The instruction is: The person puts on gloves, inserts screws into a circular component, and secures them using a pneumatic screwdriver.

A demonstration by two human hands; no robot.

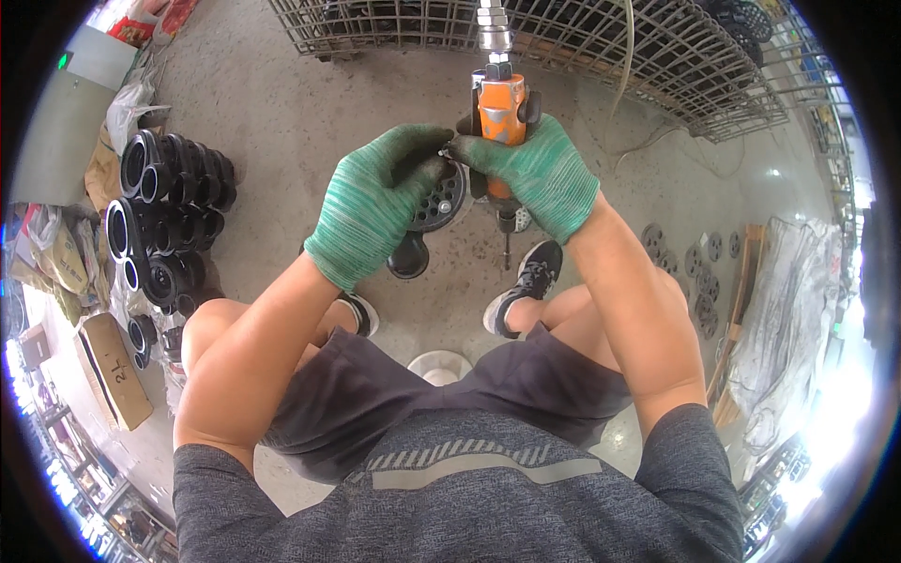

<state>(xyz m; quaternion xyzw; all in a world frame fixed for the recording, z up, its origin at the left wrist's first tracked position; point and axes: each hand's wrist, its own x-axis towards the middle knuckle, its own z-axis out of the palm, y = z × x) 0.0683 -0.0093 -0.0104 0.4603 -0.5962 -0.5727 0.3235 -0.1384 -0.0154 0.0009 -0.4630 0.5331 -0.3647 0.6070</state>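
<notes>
My left hand [374,199], in a green glove with dark palm and fingers, is closed on a black part with a round perforated disc [445,201]. A rounded black lobe [408,256] sticks out below it. My right hand [544,176], gloved alike, grips an orange air screwdriver [501,108], its thin bit pointing toward me and a metal hose fitting at its far end. The thumb and fingertips of both hands meet above the disc, around a small shiny piece, perhaps a screw. My palms hide much of the part.
Black ring-shaped housings [155,220] are stacked on the floor at left, near a cardboard box [113,371]. A wire basket [394,28] stands at the far side. Perforated black discs [709,286] lie at right, beside pale plastic sheeting [779,319]. A thin hose [627,61] hangs by the basket.
</notes>
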